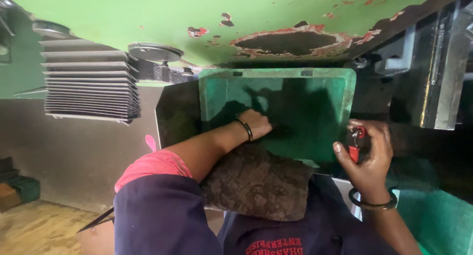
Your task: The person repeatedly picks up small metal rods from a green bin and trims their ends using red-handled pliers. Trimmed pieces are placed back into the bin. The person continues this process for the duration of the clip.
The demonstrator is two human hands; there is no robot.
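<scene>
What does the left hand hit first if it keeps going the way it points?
Most likely the dark inner floor of the green plastic bin. The left hand reaches into the bin, fingers toward the right and into shadow. Nothing else shows in that line, though depth there is hard to judge.

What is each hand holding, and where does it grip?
The right hand pinches a small red-handled tool by its handle. The left hand reaches into the green bin; any hold is hidden.
</scene>
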